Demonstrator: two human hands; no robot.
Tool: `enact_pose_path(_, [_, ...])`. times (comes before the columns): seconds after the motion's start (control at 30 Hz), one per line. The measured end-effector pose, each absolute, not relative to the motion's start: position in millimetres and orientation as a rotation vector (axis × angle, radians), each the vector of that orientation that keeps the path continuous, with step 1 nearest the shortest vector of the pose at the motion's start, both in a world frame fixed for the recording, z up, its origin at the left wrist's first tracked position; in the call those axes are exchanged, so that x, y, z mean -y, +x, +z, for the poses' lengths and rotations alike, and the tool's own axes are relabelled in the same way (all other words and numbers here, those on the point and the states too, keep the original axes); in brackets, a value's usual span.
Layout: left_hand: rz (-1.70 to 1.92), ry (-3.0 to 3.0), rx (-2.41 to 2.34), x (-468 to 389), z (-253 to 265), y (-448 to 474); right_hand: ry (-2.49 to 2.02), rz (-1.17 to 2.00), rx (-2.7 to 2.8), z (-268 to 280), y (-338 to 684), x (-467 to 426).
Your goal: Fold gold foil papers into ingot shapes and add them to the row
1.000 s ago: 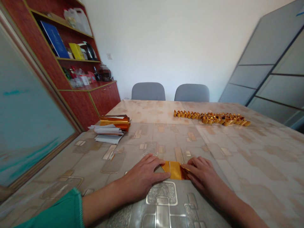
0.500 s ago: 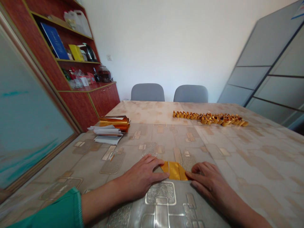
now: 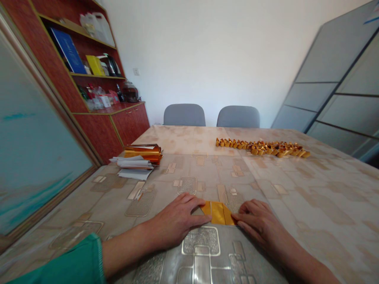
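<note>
A folded piece of gold foil paper (image 3: 218,213) lies flat on the table in front of me, its corners turned in at both ends. My left hand (image 3: 179,221) holds its left end, thumb on the near edge and forefinger on the far edge, with a gap between them. At the right end, my right hand (image 3: 259,223) pinches the paper's near corner, fingers curled together. Part of each end is hidden under my fingertips.
Several folded gold paper pieces (image 3: 263,148) stand in rows at the far right of the table. A stack of gold foil sheets (image 3: 145,154) with white papers (image 3: 134,167) lies at the left. Two grey chairs (image 3: 184,115) stand beyond the far edge.
The fingers of my right hand have drawn slightly closer together at the paper's right corner. My left hand and the paper have hardly moved.
</note>
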State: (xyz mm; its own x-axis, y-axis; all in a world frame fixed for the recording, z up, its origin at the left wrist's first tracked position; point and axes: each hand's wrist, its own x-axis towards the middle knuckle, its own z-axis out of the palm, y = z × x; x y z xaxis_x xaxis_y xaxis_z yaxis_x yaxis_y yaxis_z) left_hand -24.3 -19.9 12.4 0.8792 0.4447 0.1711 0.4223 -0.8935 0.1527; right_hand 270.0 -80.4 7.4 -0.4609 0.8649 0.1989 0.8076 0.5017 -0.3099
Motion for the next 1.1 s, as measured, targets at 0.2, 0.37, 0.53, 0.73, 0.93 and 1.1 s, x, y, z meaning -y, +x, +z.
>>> enact_pose_path(0.2, [0.338, 2.843, -0.715, 20, 16, -22, -1.409, 0.306, 2.402, 4, 269, 67])
enact_pose_path(0.37, [0.409, 2.619, -0.870, 13, 19, -3, -1.616, 0.411, 2.346, 16, 257, 45])
enact_pose_path(0.53, [0.508, 2.474, -1.190, 6, 16, 13, -1.899, 0.635, 2.211, 24, 245, 27])
enact_pose_path(0.73, [0.441, 2.392, -1.384, -1, 14, 11, -1.963, 0.726, 2.160, 21, 240, 21])
enact_pose_path(0.93, [0.472, 2.278, -1.325, -6, 13, 12, -1.948, 0.807, 2.144, 18, 240, 18])
enact_pose_path(1.1, [0.530, 2.175, -1.266, -4, 8, 14, -1.883, 0.840, 2.143, 15, 239, 16])
